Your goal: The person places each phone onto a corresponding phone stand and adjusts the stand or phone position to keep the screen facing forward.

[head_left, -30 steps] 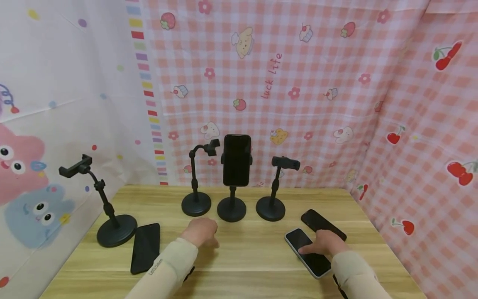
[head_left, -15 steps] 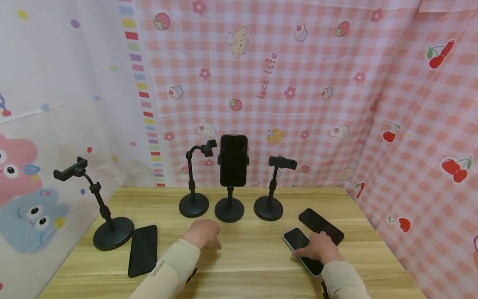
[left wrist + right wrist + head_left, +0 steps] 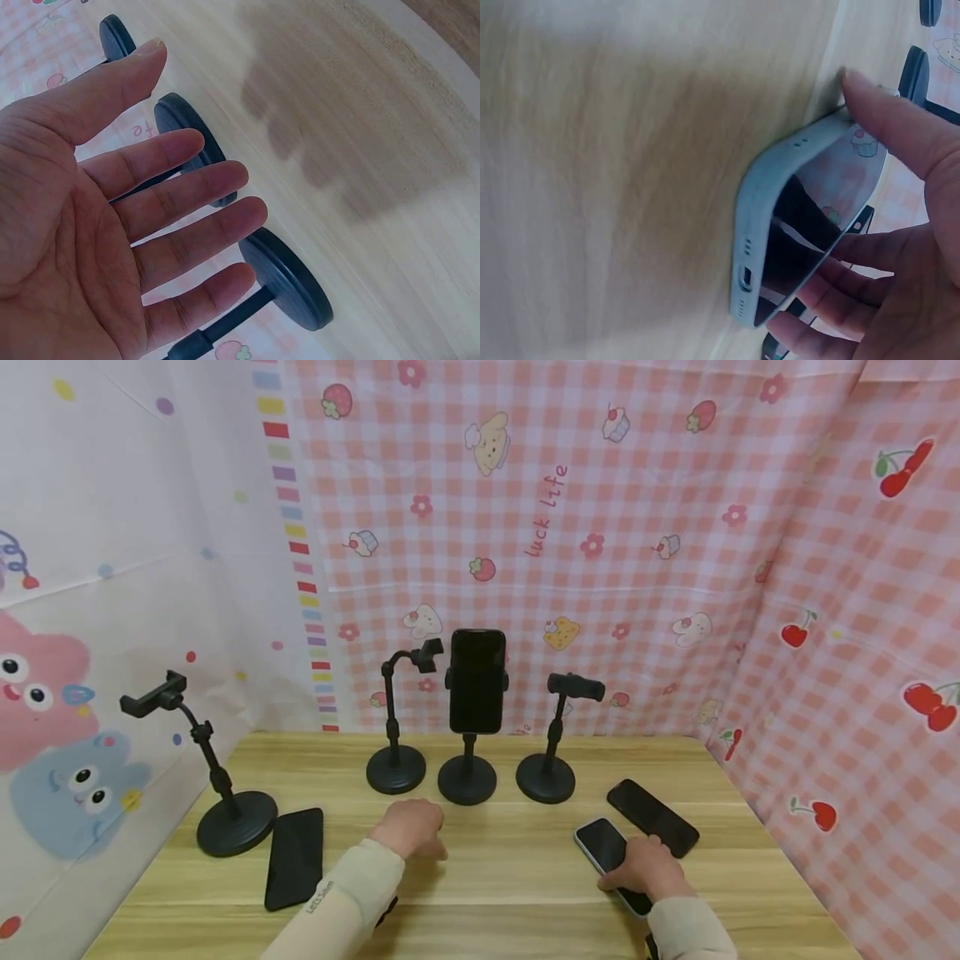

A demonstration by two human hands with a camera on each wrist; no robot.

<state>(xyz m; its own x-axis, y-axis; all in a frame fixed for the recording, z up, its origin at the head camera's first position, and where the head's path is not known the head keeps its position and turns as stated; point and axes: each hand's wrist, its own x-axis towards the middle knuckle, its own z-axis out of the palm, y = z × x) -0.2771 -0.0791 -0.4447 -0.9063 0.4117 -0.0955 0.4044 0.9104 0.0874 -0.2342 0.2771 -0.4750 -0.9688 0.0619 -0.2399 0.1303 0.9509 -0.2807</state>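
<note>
My right hand (image 3: 647, 867) spans a light-edged smartphone (image 3: 600, 842) that lies screen up on the table. In the right wrist view the thumb is at one long side of this smartphone (image 3: 810, 202) and the fingertips are at the other. Its charging port end faces the camera. Beside it lies a second dark smartphone (image 3: 654, 817). My left hand (image 3: 411, 828) hovers over the table's middle, holding nothing; the left wrist view shows its palm (image 3: 82, 247) with fingers spread and relaxed. A third smartphone (image 3: 294, 860) lies to the left of the left forearm.
Black phone stands with round bases line the back: one at left (image 3: 396, 768), a middle one (image 3: 467, 778) bearing an upright smartphone (image 3: 477, 681), and one at right (image 3: 546, 777). Another stand (image 3: 236, 822) is at far left. Patterned cloth (image 3: 600, 585) walls the wooden table (image 3: 495, 877).
My right hand has shifted slightly towards me along the light-edged smartphone, and its thumb has moved from over the screen to the near long side. The left hand is nearly still.
</note>
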